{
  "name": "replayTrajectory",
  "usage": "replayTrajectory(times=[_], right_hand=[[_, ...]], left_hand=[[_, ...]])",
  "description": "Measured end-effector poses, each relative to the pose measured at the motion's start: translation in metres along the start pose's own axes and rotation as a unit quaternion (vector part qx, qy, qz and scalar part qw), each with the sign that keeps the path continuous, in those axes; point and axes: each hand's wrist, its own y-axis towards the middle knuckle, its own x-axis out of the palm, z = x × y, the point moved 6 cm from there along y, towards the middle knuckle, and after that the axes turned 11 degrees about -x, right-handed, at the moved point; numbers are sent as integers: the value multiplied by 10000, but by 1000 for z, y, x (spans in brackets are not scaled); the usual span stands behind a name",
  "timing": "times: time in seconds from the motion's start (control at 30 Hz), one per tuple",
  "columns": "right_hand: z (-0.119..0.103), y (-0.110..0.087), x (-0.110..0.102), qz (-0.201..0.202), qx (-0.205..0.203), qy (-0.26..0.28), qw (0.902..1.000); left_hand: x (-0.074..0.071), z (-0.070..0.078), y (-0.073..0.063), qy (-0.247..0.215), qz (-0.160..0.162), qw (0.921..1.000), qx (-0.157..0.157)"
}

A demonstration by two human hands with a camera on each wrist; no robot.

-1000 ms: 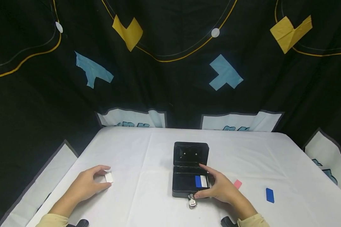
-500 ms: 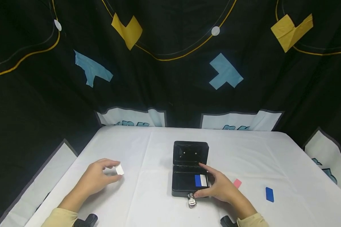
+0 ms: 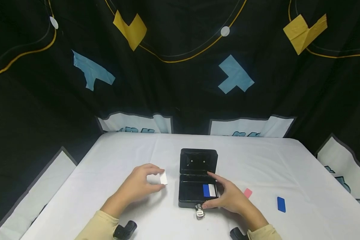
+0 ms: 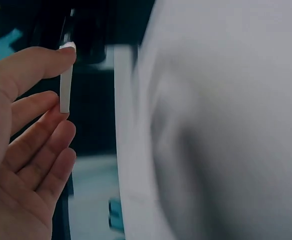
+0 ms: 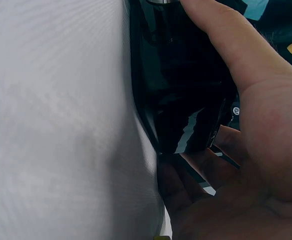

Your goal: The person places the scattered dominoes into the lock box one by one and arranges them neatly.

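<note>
My left hand (image 3: 138,184) pinches a thin white tile (image 3: 163,178) between thumb and fingertips, just left of the box. The left wrist view shows this white tile (image 4: 65,92) edge-on, raised over the white cloth. A small black lockbox (image 3: 188,192) stands with its lid (image 3: 198,160) up and a silver metal piece (image 3: 199,212) at its front. Inside, at the right end, a blue tile (image 3: 206,190) and a white tile (image 3: 212,190) lie side by side. My right hand (image 3: 231,196) holds the box's right side, thumb at the front and fingers toward the back.
On the table (image 3: 132,143), right of the box, lie a pink tile (image 3: 247,192), partly behind the right hand, and a blue tile (image 3: 281,204). A dark curtain (image 3: 174,90) hangs behind the table.
My left hand has carried the white tile rightward across the table, from the left side to close beside the box. The right hand has stayed on the box.
</note>
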Motion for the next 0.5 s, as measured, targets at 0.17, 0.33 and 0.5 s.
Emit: replayTrajectory(times=[0.17, 0.33, 0.5], right_hand=[[-1, -1, 0, -42, -90, -67, 9999], [-2, 2, 1, -98, -175, -33, 9998], [-1, 2, 1, -86, -125, -30, 9999]], left_hand=[[37, 36, 5, 260, -495, 9973, 484], [68, 61, 11, 911, -755, 9896, 816], [92, 70, 18, 1384, -841, 9831, 855]])
